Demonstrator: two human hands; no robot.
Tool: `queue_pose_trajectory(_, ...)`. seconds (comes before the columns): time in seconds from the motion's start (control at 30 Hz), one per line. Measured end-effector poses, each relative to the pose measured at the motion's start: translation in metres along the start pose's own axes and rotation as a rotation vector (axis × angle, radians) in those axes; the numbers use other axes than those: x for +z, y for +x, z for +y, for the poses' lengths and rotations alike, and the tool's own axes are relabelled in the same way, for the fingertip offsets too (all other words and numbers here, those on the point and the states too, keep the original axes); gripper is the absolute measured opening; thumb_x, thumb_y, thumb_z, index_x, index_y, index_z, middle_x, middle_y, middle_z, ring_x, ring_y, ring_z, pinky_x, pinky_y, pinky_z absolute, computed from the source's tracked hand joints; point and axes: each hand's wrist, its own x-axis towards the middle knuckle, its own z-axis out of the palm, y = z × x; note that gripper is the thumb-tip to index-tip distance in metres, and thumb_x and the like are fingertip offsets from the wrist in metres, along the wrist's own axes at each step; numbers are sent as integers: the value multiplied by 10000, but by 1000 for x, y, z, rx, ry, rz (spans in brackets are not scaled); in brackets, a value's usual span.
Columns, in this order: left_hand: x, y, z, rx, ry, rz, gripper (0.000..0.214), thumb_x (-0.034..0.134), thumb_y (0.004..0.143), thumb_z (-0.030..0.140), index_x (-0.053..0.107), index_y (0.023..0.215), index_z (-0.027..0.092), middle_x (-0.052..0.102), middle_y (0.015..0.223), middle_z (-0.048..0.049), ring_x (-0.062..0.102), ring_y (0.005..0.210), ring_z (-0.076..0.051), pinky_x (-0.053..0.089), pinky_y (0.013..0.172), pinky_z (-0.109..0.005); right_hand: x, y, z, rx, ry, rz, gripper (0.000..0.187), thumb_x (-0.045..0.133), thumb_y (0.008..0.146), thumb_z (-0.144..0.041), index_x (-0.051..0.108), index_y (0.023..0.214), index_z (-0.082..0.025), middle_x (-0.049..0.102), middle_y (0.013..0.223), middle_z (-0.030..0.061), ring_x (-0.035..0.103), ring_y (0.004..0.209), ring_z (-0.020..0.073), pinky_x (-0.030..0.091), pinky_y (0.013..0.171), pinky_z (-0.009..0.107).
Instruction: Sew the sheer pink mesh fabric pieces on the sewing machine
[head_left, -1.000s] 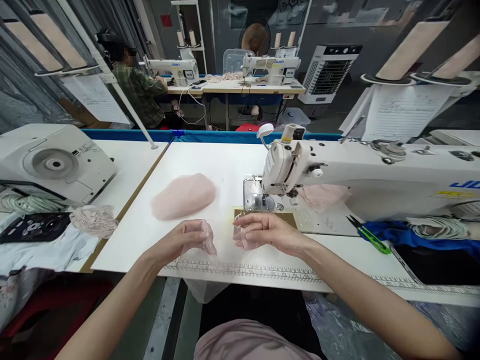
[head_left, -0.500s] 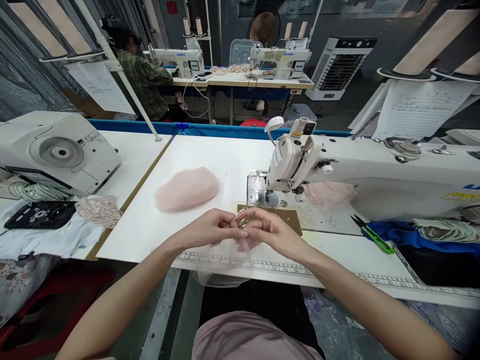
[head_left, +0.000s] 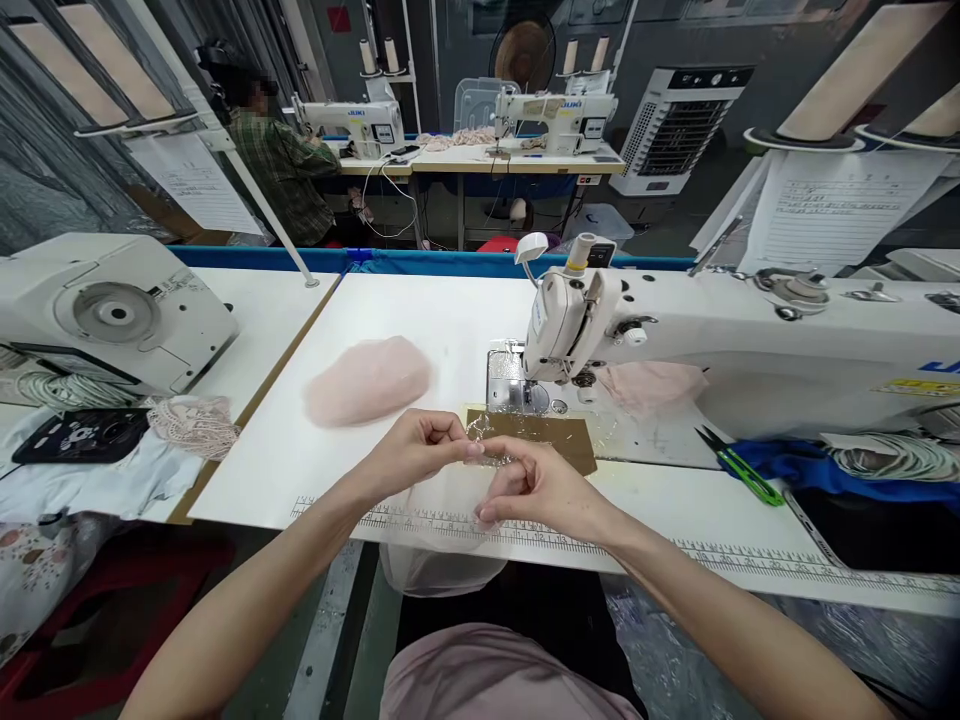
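My left hand (head_left: 427, 447) pinches the upper edge of a thin, sheer pale fabric piece (head_left: 442, 505), which hangs down over the table's front edge. Close beside it, my right hand (head_left: 536, 482) has its thumb and fingers closed on the right part of the same fabric. Both hands are above the printed ruler strip (head_left: 555, 537), in front of a sewing machine (head_left: 570, 325). A brown card (head_left: 559, 435) lies just behind my right hand, by the metal needle plate (head_left: 510, 380). On the table to the left rests a pink sheer fabric pile (head_left: 367, 380).
Green-handled scissors (head_left: 742, 468), blue cloth (head_left: 795, 470) and a dark phone-like device (head_left: 877, 530) lie at right. More pink fabric (head_left: 652, 385) sits under the machine arm. A second machine (head_left: 112, 310) stands at left. Further back, a person (head_left: 281, 165) sits by another machine.
My right hand's thumb and fingers have moved lower, spreading the fabric, while my left hand stays at its upper edge. More of the sheer piece shows below the hands.
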Motion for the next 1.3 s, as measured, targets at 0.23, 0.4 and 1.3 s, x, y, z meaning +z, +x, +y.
queue_pose_trajectory(0.23, -2, 4, 6, -21, 30, -31, 348, 734, 715, 447, 571, 603, 161, 327, 490, 75, 240, 449, -45, 161, 424, -205, -3, -4, 9, 22, 68, -8, 700, 813, 681, -285, 512, 1305, -183, 755, 811, 42, 725, 823, 230, 552, 780, 350)
queue_pose_trajectory(0.4, 1, 8, 9, -16, 29, -40, 403, 723, 723, 489, 530, 585, 163, 308, 458, 84, 224, 423, -40, 145, 405, -207, -6, -8, 11, 65, 70, -17, 618, 824, 671, -289, 575, 1225, -178, 743, 743, 21, 725, 774, 212, 551, 728, 309)
queue_pose_trajectory(1.3, -10, 23, 1, -57, 99, -140, 347, 728, 707, 450, 564, 610, 160, 338, 485, 82, 245, 417, -34, 157, 404, -199, -1, -5, 15, 110, 155, 5, 534, 843, 642, -280, 625, 1106, -133, 742, 716, 34, 729, 701, 222, 594, 743, 371)
